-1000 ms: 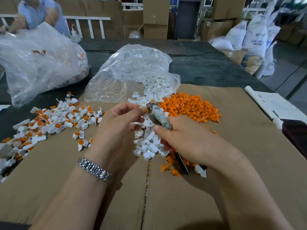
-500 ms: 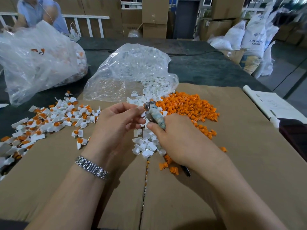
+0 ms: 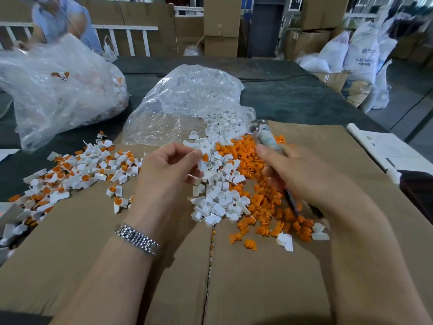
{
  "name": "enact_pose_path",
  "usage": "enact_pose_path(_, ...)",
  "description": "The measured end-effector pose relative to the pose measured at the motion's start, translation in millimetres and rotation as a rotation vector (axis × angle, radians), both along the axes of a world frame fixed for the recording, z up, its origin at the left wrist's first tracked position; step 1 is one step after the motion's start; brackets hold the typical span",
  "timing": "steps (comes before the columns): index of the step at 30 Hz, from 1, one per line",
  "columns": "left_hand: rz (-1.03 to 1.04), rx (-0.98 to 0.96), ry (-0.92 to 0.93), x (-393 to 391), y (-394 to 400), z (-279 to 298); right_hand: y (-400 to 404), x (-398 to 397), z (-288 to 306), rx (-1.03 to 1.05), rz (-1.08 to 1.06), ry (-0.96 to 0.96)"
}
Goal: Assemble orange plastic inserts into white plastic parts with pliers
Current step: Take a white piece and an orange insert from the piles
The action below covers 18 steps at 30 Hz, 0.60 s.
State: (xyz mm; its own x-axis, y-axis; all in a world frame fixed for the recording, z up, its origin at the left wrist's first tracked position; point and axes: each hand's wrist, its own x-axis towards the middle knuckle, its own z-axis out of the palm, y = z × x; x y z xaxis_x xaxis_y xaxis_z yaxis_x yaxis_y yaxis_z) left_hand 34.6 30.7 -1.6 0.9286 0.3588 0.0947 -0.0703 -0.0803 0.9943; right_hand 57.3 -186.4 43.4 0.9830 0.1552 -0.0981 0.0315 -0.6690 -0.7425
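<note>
A white part [image 3: 203, 164] with an orange insert is being pinched in the left hand [image 3: 167, 171]; pliers [image 3: 269, 140] are being gripped by the right hand [image 3: 302, 177], blurred, risking a misaligned squeeze.

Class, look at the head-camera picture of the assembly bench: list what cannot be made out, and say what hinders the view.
- Pliers: head view, motion-blurred; whether the jaws hold anything is unclear.
- Pliers handles: hidden under the right hand.
- Piece in the left hand: fingers cover most of it.
- Large bag: crinkled plastic blurs its contents.
</note>
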Motion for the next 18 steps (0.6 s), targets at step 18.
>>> enact_pose_path(18,-0.158,0.771,0.142,8.1,6.9,-15.0,0.8,36.0,-51.0,-0.598,-0.192,-0.123)
